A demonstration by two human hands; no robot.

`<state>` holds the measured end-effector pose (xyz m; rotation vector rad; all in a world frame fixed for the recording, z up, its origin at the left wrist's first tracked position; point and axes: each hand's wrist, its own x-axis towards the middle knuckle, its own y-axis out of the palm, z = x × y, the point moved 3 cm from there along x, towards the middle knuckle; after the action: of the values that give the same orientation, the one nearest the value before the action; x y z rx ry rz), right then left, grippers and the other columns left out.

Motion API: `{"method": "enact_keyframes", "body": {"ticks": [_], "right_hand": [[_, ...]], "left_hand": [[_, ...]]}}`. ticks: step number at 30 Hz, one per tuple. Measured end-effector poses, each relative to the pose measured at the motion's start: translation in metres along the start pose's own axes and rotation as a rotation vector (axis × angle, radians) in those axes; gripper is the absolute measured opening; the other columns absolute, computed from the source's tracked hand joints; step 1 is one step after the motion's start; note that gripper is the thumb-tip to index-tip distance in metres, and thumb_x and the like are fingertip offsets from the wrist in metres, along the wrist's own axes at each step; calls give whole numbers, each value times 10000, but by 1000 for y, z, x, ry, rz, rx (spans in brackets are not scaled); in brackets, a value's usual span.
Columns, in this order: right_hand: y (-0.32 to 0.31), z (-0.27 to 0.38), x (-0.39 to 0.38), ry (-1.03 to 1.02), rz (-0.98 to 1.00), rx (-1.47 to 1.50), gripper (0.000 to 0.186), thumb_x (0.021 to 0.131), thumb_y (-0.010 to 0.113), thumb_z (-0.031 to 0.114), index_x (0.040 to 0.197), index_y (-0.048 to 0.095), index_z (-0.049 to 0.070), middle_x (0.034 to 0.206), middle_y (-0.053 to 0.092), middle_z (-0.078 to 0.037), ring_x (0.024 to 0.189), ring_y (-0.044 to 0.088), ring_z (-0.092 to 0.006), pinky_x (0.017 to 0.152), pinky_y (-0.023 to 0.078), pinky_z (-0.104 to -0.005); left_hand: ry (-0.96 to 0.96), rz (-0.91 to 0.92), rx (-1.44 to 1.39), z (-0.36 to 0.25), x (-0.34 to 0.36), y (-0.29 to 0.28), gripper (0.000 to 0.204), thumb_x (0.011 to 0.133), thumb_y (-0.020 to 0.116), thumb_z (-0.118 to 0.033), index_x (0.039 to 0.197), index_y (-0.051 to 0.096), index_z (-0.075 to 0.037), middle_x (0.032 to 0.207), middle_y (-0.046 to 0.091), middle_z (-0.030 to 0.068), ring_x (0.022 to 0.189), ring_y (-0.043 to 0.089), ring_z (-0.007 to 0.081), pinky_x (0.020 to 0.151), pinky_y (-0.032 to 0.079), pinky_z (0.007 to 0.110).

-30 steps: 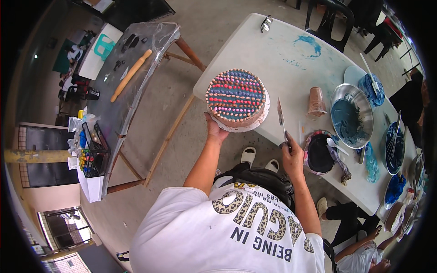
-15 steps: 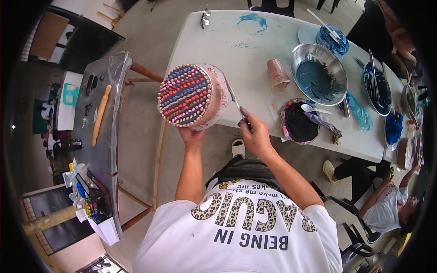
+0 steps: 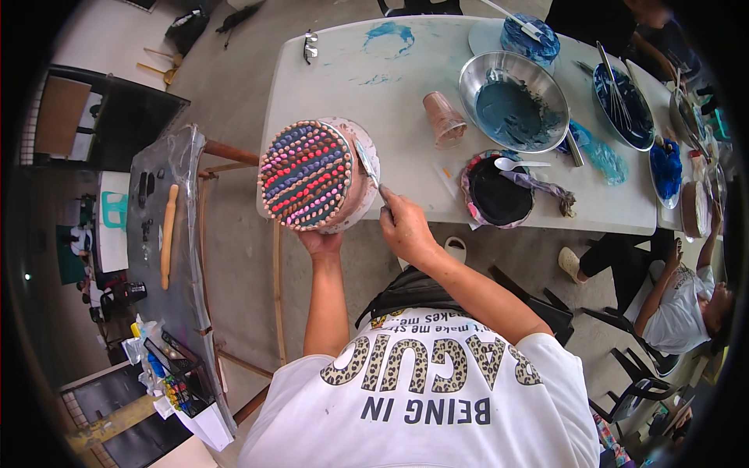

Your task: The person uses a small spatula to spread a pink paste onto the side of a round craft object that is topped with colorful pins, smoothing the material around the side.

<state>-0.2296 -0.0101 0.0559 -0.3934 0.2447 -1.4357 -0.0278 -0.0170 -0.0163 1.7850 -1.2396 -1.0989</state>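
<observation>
Fingers of your right hand (image 3: 407, 226), at twelve o'clock, are gripping a spatula (image 3: 367, 164) beside the tilted cake (image 3: 307, 175) at eleven. Your left hand (image 3: 321, 242) is supporting its board (image 3: 375, 147) from below, fingers hidden, so you cannot tell their curl. You are probably balancing weight under soft, smeary icing (image 3: 356, 187); the board alone is offering safe hold. Farther, at one, a steel bowl (image 3: 485, 72) is standing.

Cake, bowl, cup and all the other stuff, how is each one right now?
Cake: decorated with coloured dots, tilted, held up by the left hand.
Knife: gripped in the right hand, blade at the cake's side.
Metal bowl: partly filled, smeared inside.
Cup: smeared brown.
Whisk: resting in dark blue mix.
Rolling pin: lying flat.
Glasses: lying on the white table.
</observation>
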Motion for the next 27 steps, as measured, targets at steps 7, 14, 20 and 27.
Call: {"method": "enact_keyframes", "body": {"ticks": [7, 14, 20, 27], "right_hand": [[-25, 23, 7, -6, -19, 149, 413, 833, 515, 23, 1238, 547, -50, 877, 608, -239, 806, 599, -370, 757, 473, -407], [-10, -1, 0, 12, 55, -22, 427, 832, 530, 16, 1254, 540, -40, 839, 593, -228, 779, 583, -378, 727, 464, -429], [-12, 20, -2, -53, 25, 52, 453, 833, 540, 10, 1283, 517, -34, 836, 580, -220, 769, 579, -375, 717, 465, -430], [-15, 9, 5, -14, -28, 116, 425, 844, 523, 19, 1266, 533, -33, 843, 584, -216, 771, 582, -373, 732, 466, -418]], "left_hand": [[-55, 52, -91, -5, 1, -3, 688, 896, 501, -582, 1387, 436, -103, 1423, 453, 130, 1314, 420, 337, 1097, 347, 552], [-5, -21, -41, -9, 2, -6, 668, 899, 510, -565, 1375, 448, -100, 1406, 470, 137, 1302, 434, 341, 1094, 356, 549], [42, -33, -43, -9, 6, -8, 703, 887, 511, -589, 1381, 441, -94, 1423, 451, 138, 1320, 411, 349, 1105, 331, 560], [20, 37, -61, -8, 11, 2, 712, 880, 515, -596, 1381, 446, -96, 1433, 442, 134, 1327, 402, 347, 1110, 323, 558]]}}
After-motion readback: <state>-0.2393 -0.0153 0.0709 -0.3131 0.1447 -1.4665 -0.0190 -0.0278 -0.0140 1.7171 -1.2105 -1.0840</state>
